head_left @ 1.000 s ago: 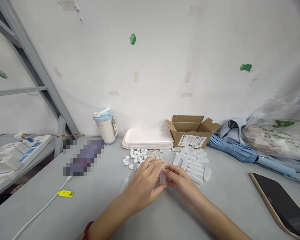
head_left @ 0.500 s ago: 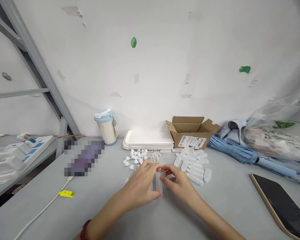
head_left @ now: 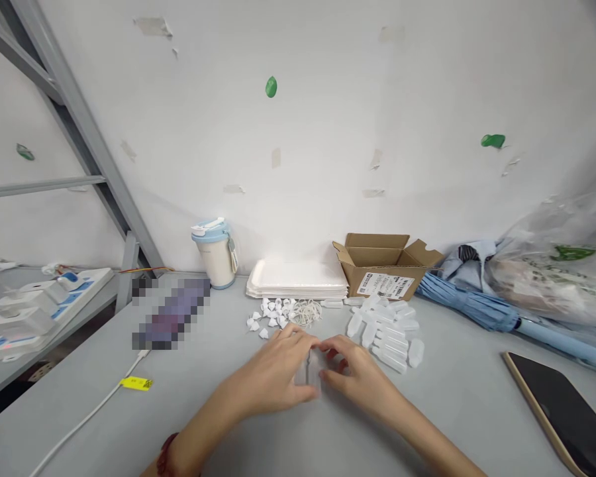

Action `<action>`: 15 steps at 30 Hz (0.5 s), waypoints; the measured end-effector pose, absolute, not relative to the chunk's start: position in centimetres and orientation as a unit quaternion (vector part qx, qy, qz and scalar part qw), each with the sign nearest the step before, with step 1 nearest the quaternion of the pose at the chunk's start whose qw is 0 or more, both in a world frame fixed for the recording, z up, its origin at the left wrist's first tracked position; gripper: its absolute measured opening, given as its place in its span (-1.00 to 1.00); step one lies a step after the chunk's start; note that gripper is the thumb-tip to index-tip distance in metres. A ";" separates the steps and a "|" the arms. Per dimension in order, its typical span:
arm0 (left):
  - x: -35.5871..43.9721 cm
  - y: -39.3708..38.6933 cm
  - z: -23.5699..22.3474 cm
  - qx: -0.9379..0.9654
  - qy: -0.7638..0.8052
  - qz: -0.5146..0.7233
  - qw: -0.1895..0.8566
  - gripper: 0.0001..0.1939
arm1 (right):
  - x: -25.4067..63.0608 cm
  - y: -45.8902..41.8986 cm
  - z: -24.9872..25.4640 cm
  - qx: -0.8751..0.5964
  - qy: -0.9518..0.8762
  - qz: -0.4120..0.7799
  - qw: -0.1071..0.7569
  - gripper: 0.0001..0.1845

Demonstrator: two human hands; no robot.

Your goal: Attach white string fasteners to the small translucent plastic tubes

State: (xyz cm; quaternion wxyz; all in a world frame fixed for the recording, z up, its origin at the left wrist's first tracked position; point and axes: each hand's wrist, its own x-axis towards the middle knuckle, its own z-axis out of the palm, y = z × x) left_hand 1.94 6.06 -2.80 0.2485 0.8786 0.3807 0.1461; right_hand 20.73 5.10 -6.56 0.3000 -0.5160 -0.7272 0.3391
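Note:
Translucent plastic bottles stand side by side between my hands, low over the table; I cannot tell how many. Around their left side curls my left hand, its thumb low in front and its fingers across the top. My right hand is closed at their right side, with the thumb and index fingertips against the plastic. Beyond my hands lie a cluster of small white caps and a heap of whitish loops. More translucent bottles are piled to the right.
Behind the pile are an open cardboard box and a stack of white trays. A lidded cup stands at back left. A blue umbrella, a plastic bag and a phone occupy the right. A white cable crosses the left.
The view has shifted slightly. My hands stay around the bottles with small finger movements. A clear piece seen left of my left hand earlier no longer shows there.

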 end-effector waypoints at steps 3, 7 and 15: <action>0.6 6.6 -2.2 0.871 0.392 0.159 0.249 -0.51 | 20.9 5.0 -6.4 -0.517 -0.732 0.331 0.294 -0.72; -0.4 7.0 -2.3 0.878 0.393 0.124 0.243 -0.49 | 20.9 4.8 -6.2 -0.503 -0.747 0.351 0.258 -0.50; 0.7 6.2 -3.1 0.899 0.383 0.081 0.197 -0.49 | 20.8 4.5 -6.2 -0.499 -0.759 0.349 0.228 -0.45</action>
